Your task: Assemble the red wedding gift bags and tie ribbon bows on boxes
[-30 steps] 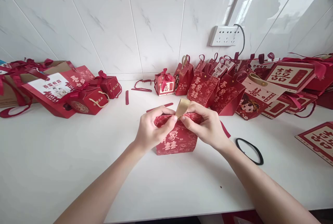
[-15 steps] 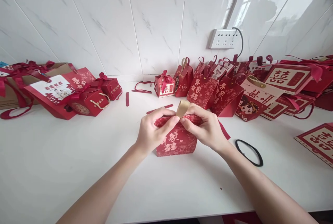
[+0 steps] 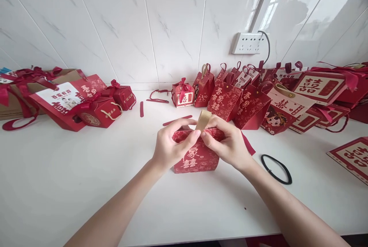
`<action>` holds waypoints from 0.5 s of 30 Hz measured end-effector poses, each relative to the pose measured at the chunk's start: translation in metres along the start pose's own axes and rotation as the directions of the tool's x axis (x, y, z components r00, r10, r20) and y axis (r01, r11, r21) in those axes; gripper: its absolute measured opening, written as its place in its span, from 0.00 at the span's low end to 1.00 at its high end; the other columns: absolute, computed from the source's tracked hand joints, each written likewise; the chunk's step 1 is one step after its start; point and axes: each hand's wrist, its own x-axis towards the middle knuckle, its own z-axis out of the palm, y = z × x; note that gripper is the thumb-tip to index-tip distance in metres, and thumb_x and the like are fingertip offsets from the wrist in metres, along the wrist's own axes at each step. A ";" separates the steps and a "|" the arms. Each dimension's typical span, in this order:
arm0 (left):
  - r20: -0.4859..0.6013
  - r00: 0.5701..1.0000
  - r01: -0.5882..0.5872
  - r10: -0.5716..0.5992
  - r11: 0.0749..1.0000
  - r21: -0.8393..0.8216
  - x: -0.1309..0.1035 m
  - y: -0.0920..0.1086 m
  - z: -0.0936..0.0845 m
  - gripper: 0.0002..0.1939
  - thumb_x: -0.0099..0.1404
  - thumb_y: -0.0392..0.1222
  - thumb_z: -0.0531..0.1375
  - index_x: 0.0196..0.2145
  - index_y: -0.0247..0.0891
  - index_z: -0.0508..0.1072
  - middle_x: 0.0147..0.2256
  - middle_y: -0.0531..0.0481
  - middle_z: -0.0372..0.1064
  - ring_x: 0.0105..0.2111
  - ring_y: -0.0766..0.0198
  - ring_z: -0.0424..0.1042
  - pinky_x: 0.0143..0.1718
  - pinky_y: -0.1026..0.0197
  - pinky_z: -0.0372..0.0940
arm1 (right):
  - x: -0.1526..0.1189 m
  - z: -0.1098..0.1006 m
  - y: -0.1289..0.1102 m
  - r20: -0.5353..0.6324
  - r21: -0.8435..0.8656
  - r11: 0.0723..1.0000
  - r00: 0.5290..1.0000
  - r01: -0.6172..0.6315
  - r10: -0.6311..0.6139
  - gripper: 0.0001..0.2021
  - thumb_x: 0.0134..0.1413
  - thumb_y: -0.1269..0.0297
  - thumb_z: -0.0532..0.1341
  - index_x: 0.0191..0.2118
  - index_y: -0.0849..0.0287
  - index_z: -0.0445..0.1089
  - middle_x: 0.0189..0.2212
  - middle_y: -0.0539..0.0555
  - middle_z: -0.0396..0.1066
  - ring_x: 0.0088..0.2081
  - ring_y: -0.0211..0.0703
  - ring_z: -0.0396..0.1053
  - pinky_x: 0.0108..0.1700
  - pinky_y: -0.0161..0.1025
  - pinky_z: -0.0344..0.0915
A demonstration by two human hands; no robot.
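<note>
A red gift box [image 3: 198,161] with white lettering and a floral print stands on the white table in front of me. At its top edge a gold strap [image 3: 203,120] curves up in a loop. My left hand [image 3: 174,143] pinches the box's top at the left of the strap, thumb in front and fingers behind. From the right, my right hand [image 3: 225,139] grips the same top edge, its thumb tip close to the left one. Both thumbs press at the strap's lower end. The fingertips behind the box are hidden.
A black ring-shaped band [image 3: 276,169] lies right of my hands. Several red boxes with loop handles, such as one patterned box [image 3: 224,99], crowd the back right. More boxes [image 3: 99,112] stand at the left. Loose red strips [image 3: 142,109] lie behind. A power socket [image 3: 248,43] is on the tiled wall.
The whole view has shifted slightly. My hands keep their grip on the box top, and the thumbs have moved only a little at the strap.
</note>
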 end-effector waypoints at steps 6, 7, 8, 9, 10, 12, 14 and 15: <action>-0.033 0.999 0.007 -0.007 1.000 0.017 -0.001 0.002 0.002 0.08 0.59 0.40 0.61 0.24 0.39 0.68 0.24 0.57 0.70 0.26 0.70 0.70 0.32 0.67 0.67 | -0.001 0.000 -0.002 0.016 -0.003 1.000 1.000 0.008 -0.008 0.05 0.56 0.69 0.57 0.29 0.57 0.61 0.28 0.49 0.68 0.30 0.36 0.67 0.32 0.34 0.64; -0.035 0.999 0.010 -0.010 1.000 0.012 -0.001 0.002 0.002 0.08 0.59 0.40 0.61 0.24 0.39 0.67 0.24 0.57 0.70 0.26 0.70 0.70 0.32 0.67 0.66 | -0.001 0.000 -0.002 0.016 0.012 1.000 1.000 0.004 -0.004 0.04 0.57 0.68 0.57 0.31 0.57 0.62 0.28 0.49 0.68 0.30 0.37 0.66 0.33 0.34 0.64; -0.035 0.999 0.012 -0.012 1.000 0.001 -0.001 0.001 0.002 0.08 0.59 0.40 0.61 0.24 0.39 0.67 0.24 0.57 0.70 0.26 0.70 0.70 0.32 0.67 0.66 | -0.001 0.000 -0.002 0.009 0.032 0.999 1.000 0.003 -0.003 0.02 0.57 0.67 0.57 0.33 0.57 0.63 0.29 0.49 0.67 0.31 0.37 0.66 0.34 0.35 0.65; -0.032 0.999 0.015 -0.015 1.000 -0.012 -0.001 0.001 0.002 0.08 0.59 0.40 0.62 0.25 0.39 0.68 0.24 0.57 0.71 0.26 0.70 0.70 0.31 0.67 0.67 | -0.001 0.000 -0.002 -0.005 0.049 0.999 1.000 0.004 -0.004 0.02 0.57 0.66 0.58 0.34 0.57 0.64 0.29 0.50 0.67 0.32 0.38 0.66 0.35 0.36 0.65; -0.023 1.000 0.017 -0.018 1.000 -0.023 -0.001 0.001 0.002 0.07 0.59 0.40 0.62 0.25 0.39 0.68 0.25 0.57 0.71 0.26 0.69 0.71 0.31 0.67 0.67 | -0.001 0.000 -0.003 -0.029 0.061 0.998 1.000 0.008 -0.007 0.02 0.57 0.65 0.58 0.34 0.57 0.64 0.30 0.50 0.66 0.32 0.38 0.66 0.36 0.37 0.65; 0.005 1.000 0.010 -0.010 0.999 -0.037 0.000 0.002 0.002 0.05 0.59 0.39 0.62 0.26 0.39 0.70 0.27 0.56 0.73 0.27 0.69 0.72 0.31 0.67 0.67 | -0.002 -0.001 -0.005 -0.085 0.055 0.998 0.996 0.019 -0.015 0.03 0.56 0.66 0.59 0.33 0.57 0.66 0.30 0.50 0.66 0.33 0.39 0.66 0.37 0.38 0.65; 0.038 0.999 -0.016 0.018 0.999 -0.047 0.000 0.003 0.001 0.02 0.59 0.39 0.61 0.29 0.39 0.72 0.29 0.55 0.74 0.29 0.68 0.72 0.32 0.67 0.67 | -0.002 -0.002 -0.008 -0.131 0.029 0.999 0.991 0.037 -0.032 0.03 0.57 0.68 0.60 0.32 0.56 0.68 0.30 0.51 0.67 0.34 0.39 0.67 0.37 0.38 0.66; 0.054 0.998 -0.034 0.037 0.998 -0.055 0.000 0.004 0.001 0.02 0.59 0.39 0.61 0.31 0.39 0.73 0.29 0.54 0.74 0.29 0.68 0.72 0.33 0.67 0.67 | -0.002 -0.002 -0.010 -0.145 0.020 0.998 0.988 0.053 -0.050 0.03 0.56 0.69 0.60 0.32 0.55 0.70 0.31 0.51 0.68 0.34 0.39 0.67 0.37 0.38 0.66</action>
